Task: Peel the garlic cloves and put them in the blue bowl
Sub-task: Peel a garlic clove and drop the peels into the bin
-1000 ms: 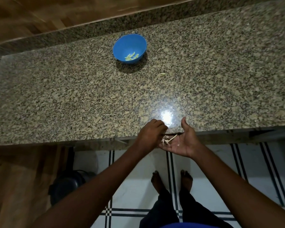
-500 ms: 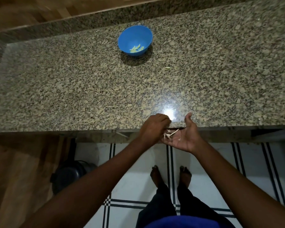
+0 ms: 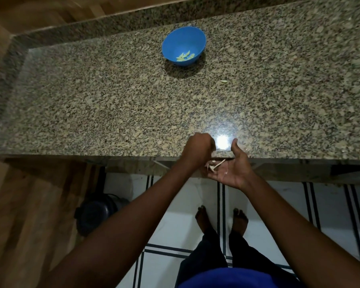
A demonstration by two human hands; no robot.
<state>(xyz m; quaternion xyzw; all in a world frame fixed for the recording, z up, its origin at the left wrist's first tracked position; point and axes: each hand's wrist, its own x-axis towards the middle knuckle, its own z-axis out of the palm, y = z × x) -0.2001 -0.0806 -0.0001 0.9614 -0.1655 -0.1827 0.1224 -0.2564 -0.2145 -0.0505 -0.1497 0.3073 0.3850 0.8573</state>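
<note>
The blue bowl [image 3: 175, 41] stands at the back of the granite counter [image 3: 112, 100] with several peeled garlic cloves [image 3: 185, 57] in it. One loose clove [image 3: 223, 81] lies on the counter to the bowl's front right. At the counter's front edge my left hand [image 3: 197, 149] has its fingers curled down, knuckles up; what is under them is hidden. Right beside it, just below the edge, my right hand [image 3: 231, 169] lies palm up and flat. Thin pale garlic skins [image 3: 215, 165] rest on its fingers.
A bright light reflection [image 3: 222, 140] sits on the counter between my hands. A raised granite ledge [image 3: 133, 15] runs along the back. Below are a white tiled floor with dark stripes, my bare feet [image 3: 204, 221] and a dark round object [image 3: 96, 213] at the left.
The view has shifted, so the bowl sits more to the right and higher in the frame. Both hands stay together at the counter's front edge, with the skins still on my right palm.
</note>
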